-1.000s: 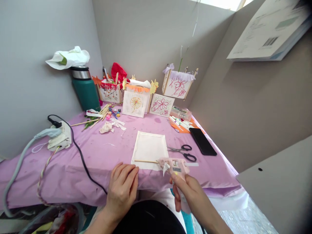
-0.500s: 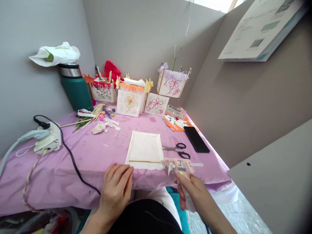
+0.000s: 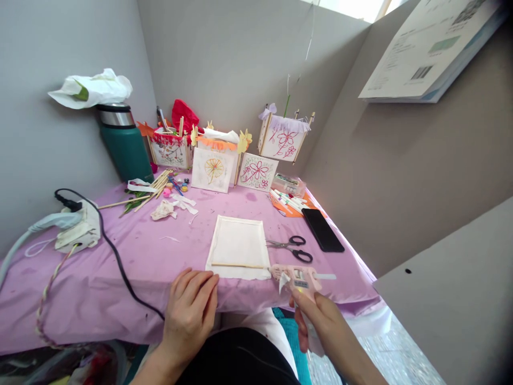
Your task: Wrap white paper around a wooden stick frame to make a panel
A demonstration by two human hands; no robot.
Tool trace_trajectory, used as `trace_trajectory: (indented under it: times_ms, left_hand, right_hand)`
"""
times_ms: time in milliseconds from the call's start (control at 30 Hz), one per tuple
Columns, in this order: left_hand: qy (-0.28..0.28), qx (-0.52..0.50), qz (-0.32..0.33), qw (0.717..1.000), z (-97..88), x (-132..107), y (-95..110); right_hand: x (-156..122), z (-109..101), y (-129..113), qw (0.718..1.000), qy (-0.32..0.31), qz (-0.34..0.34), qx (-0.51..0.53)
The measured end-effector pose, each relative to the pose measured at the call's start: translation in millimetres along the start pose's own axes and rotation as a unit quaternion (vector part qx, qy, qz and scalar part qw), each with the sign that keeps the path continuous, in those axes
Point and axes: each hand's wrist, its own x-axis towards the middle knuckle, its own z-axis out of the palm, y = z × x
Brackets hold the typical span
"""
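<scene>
My right hand is closed around the handle of a pink hot glue gun, with a white glue stick jutting from its rear. Its nozzle points left, close to the lower right corner of a white fabric panel lying flat with folded edges. A thin wooden stick lies along the panel's near side. At the table's front edge, my left hand rests with fingers loosely bent and side by side, fingertips by the panel's lower left corner. Its thumb is hidden. Black-handled scissors lie right of the panel.
A black phone and several markers lie at the right. Decorated fabric panels and boxes stand along the back. Wooden sticks, scraps and a green bottle are at the left, near a power strip with cords.
The glue gun in my right hand has shifted slightly down and to the right. My left hand and the panel look nearly unmoved.
</scene>
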Motion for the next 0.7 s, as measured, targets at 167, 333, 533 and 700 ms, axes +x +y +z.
trace_trajectory:
  times_ms: [167, 333, 533, 700]
  left_hand:
    - [-0.001, 0.002, 0.000, 1.000, -0.2, 0.0, -0.1]
    - [-0.003, -0.001, 0.001, 1.000, -0.4, 0.4, -0.1]
    - [0.001, 0.000, -0.005, 1.000, 0.7, -1.4, -0.8]
    - [-0.003, -0.001, -0.012, 1.000, 0.5, -1.9, -0.9]
  right_hand:
    - [-1.3, 1.1, -3.7, 1.000, 0.013, -0.007, 0.012]
    - [0.1, 1.7, -0.8, 1.000, 0.007, -0.010, -0.008]
    - [-4.3, 1.0, -0.7, 1.000, 0.007, 0.013, -0.026]
    - [-5.0, 2.1, -3.2, 1.000, 0.005, 0.008, -0.022]
